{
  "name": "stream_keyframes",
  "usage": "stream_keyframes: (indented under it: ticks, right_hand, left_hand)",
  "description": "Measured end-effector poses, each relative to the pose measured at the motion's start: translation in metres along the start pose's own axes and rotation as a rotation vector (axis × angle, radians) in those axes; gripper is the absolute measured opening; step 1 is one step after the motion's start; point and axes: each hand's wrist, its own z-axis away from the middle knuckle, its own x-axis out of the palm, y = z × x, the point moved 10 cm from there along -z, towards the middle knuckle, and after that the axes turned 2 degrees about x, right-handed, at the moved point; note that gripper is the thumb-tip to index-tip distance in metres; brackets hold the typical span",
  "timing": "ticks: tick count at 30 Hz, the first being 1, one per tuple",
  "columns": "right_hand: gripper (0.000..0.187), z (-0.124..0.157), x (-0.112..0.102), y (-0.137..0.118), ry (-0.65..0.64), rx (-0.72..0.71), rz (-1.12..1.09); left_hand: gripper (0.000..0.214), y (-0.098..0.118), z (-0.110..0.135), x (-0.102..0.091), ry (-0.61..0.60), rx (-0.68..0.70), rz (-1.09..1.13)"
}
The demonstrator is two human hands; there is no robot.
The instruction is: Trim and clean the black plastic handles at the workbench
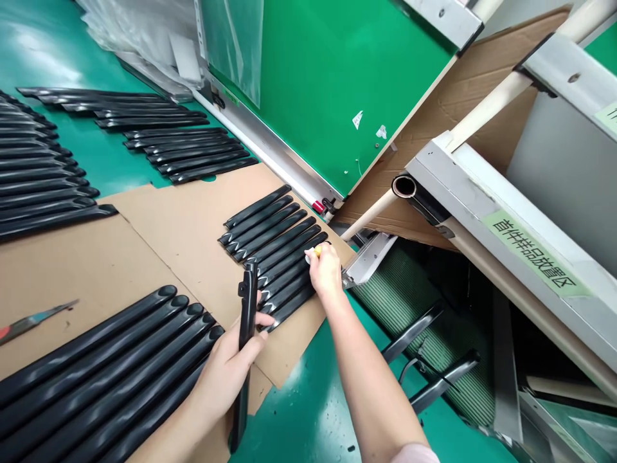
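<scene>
My left hand [234,363] is closed around a long black plastic piece [248,308], held upright and slightly tilted, with a small tab on its side near the top. My right hand [328,270] is closed on a small white-and-yellow object [313,254] whose kind I cannot make out. It is over the right ends of a row of black plastic pieces [279,238] lying side by side on cardboard. Whether it touches them I cannot tell.
Cardboard sheets [159,218] cover part of the green surface [308,411]. More black pieces lie at the lower left [106,366], far left [38,167] and back [193,148]. A pointed tool [43,317] lies left. A rack frame [511,218] and ribbed belt [409,302] stand right.
</scene>
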Motion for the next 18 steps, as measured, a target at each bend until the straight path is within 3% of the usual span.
stream_keyframes:
  ticks: [5,9,12,18]
  right_hand:
    - [0.016,-0.018,0.005,-0.012,-0.028,-0.048,0.000]
    - [0.014,-0.003,0.022,-0.035,-0.121,-0.130,0.011]
    - [0.016,0.004,0.028,-0.048,-0.181,-0.202,0.014]
    - [0.013,-0.004,0.026,-0.045,-0.144,-0.123,0.045]
  left_hand:
    - [0.028,0.022,-0.013,-0.004,0.023,0.054,0.002]
    - [0.027,0.017,-0.026,0.001,0.010,-0.028,-0.032]
    - [0.027,0.016,-0.031,0.001,0.020,0.006,-0.050]
    - [0.029,0.005,-0.030,-0.001,0.026,-0.021,0.000]
